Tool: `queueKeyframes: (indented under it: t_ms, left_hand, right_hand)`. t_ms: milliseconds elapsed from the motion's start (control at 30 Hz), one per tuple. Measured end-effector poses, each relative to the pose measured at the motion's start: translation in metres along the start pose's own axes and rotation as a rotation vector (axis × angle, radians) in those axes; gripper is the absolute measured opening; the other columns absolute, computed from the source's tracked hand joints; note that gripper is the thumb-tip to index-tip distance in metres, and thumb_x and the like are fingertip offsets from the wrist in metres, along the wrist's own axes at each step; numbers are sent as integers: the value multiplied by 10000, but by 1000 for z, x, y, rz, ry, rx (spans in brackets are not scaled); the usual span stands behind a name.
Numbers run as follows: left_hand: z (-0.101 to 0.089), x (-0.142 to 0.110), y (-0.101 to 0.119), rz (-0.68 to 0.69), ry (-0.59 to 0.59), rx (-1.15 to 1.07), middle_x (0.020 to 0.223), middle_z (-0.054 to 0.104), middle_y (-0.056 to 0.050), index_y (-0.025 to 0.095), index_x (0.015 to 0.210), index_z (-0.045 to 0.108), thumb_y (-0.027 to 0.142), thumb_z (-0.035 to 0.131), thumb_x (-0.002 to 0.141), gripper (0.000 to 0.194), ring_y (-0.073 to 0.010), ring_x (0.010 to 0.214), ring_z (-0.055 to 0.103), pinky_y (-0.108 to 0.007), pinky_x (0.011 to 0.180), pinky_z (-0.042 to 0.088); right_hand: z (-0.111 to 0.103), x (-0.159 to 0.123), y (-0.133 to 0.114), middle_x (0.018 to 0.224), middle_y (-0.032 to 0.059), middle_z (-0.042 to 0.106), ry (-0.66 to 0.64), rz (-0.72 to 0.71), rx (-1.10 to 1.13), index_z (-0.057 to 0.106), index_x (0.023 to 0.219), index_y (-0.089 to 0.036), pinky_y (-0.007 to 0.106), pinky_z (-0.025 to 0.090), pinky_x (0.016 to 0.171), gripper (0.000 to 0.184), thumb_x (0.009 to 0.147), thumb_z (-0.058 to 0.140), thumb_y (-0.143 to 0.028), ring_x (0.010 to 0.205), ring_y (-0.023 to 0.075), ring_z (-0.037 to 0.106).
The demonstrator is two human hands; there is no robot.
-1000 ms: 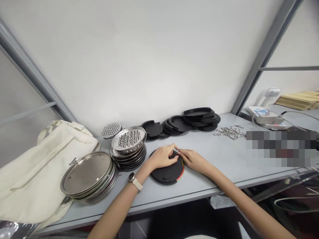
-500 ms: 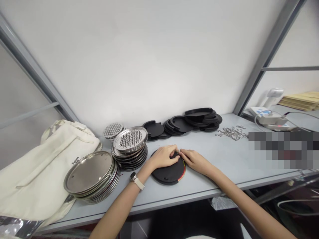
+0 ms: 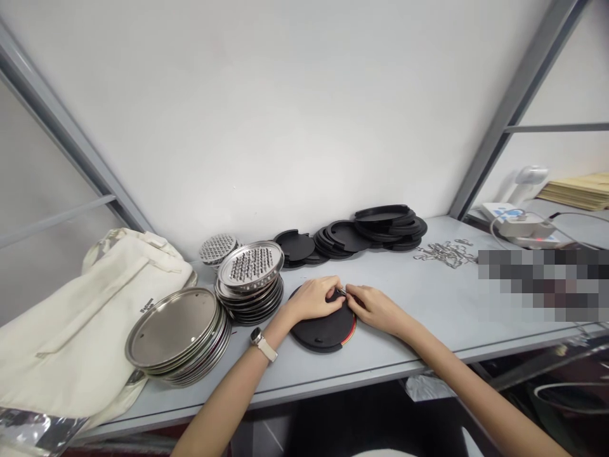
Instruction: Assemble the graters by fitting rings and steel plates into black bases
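Note:
A round black disc (image 3: 320, 333) with a raised rim lies on the table in front of me, a red and yellow edge showing at its right side. My left hand (image 3: 314, 298) rests over its upper part, thumb and forefinger curled on the disc near the far right rim. Beside it, the fingertips of my right hand (image 3: 373, 309) are pinched at the same rim. Between the two hands a small metal hook (image 3: 341, 292) shows in part; the fingers hide how it sits on the disc.
Metal discs (image 3: 174, 330) and grater-topped discs (image 3: 251, 266) are stacked at left, beside a cream cloth bag (image 3: 95, 311). Black discs (image 3: 349, 236) are piled along the wall. Loose metal hooks (image 3: 447, 252) lie at right, near a white device (image 3: 511, 219). The grey table's front edge (image 3: 352, 381) runs before me.
The view has shifted slightly. Both hands stay at the disc's far right rim, and slightly more of the small metal hook shows between the fingers.

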State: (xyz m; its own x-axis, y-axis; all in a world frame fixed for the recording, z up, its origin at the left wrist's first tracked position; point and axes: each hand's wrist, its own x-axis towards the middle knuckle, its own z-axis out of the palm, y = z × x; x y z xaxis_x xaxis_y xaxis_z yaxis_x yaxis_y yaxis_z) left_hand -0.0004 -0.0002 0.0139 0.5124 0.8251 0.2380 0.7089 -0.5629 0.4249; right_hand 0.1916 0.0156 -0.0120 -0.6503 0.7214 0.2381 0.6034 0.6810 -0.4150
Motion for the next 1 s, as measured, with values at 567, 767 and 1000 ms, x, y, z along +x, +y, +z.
queueKeyframes:
  t_ms: [567,767,1000]
  left_hand:
    - [-2,0,-1,7,-4,-52,662,474,54,199,871,518,277,556,816,103,-105,592,436,-230,552,304]
    - [0,1,-3,46,-10,-22,690,478,47,202,845,527,298,533,846,96,-102,613,444,-231,551,284]
    - [-1,1,-2,27,8,17,678,479,59,217,966,496,297,551,822,173,-109,604,456,-232,549,291]
  right_hand:
    - [0,0,0,631,8,539,68,24,-30,432,746,-213,250,319,570,278,968,280,-285,568,155,506]
    - [1,-1,5,611,-10,493,162,41,-14,393,746,-221,252,313,573,266,973,278,-298,554,153,484]
    - [3,-2,7,636,6,551,88,19,-16,441,777,-213,242,319,566,261,972,281,-280,559,152,510]
